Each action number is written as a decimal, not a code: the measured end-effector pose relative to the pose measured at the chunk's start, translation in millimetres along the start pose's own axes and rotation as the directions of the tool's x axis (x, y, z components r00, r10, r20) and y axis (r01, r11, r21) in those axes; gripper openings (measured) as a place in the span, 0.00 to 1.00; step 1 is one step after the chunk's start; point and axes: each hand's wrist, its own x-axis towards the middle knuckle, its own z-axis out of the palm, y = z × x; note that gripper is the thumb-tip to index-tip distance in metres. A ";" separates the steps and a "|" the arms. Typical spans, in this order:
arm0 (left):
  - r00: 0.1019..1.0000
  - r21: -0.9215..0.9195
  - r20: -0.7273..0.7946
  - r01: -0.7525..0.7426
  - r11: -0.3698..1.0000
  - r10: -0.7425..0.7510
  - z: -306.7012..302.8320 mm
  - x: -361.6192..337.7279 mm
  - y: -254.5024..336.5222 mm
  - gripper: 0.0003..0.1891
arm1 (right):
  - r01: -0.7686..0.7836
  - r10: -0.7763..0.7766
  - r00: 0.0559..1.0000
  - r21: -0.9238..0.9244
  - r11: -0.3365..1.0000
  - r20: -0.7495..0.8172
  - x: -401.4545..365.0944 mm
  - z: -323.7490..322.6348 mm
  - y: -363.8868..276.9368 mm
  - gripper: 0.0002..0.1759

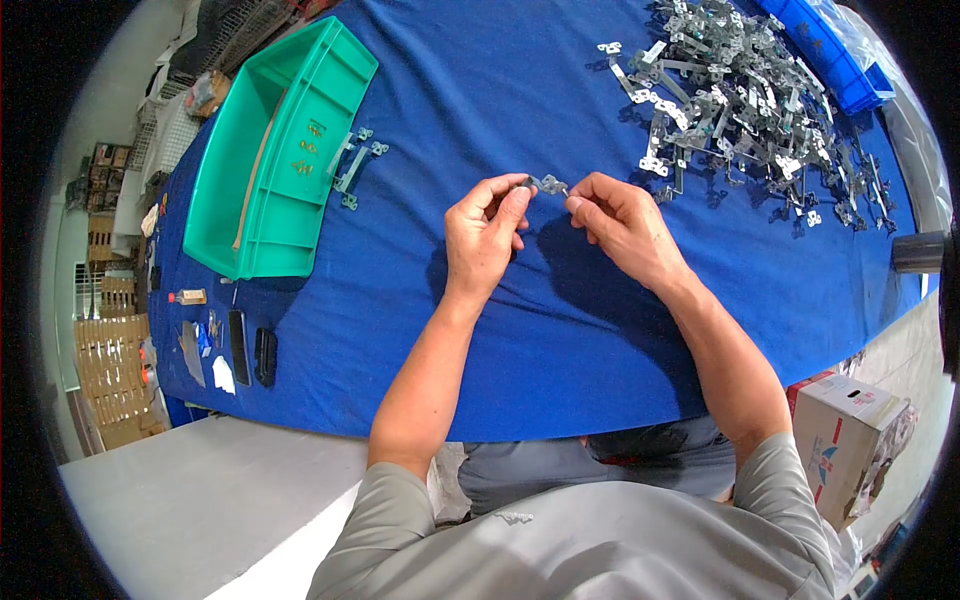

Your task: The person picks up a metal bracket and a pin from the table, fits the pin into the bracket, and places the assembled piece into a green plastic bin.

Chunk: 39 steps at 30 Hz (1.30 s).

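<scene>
Above the middle of the blue cloth, a small metal bracket spans the gap between my two hands. My left hand pinches its left end between thumb and fingers. The right end is pinched by my right hand. Fingertips cover both ends of the piece. A large heap of similar metal brackets lies to the right, beyond my right hand. A few more brackets rest on the cloth to the left, against the green bin.
A green plastic bin stands at the left. A blue crate sits at the far right. Near the left edge lie a small bottle, a phone-like black item and a black case. A carton stands beside the table.
</scene>
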 end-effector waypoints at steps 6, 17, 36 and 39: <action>0.990 0.115 0.033 -0.141 0.983 0.138 -3.4 -0.3 -0.6 0.11 | 0.050 -0.051 0.999 -0.113 0.992 -0.011 1.7 -2.1 6.8 0.11; 0.965 0.216 0.096 -0.259 0.941 0.243 -3.6 -0.8 3.0 0.11 | -0.050 0.047 0.998 0.122 0.991 0.029 3.7 -2.9 8.7 0.07; 0.997 0.205 0.038 0.061 0.977 -0.070 -1.8 -0.8 4.3 0.11 | -0.067 0.098 0.992 0.319 0.945 -0.085 5.2 -5.9 -1.5 0.10; 1.000 0.160 0.016 0.011 0.987 -0.014 -1.0 1.6 -2.3 0.13 | -0.051 0.055 0.998 0.263 0.963 -0.007 2.2 -4.1 -0.1 0.11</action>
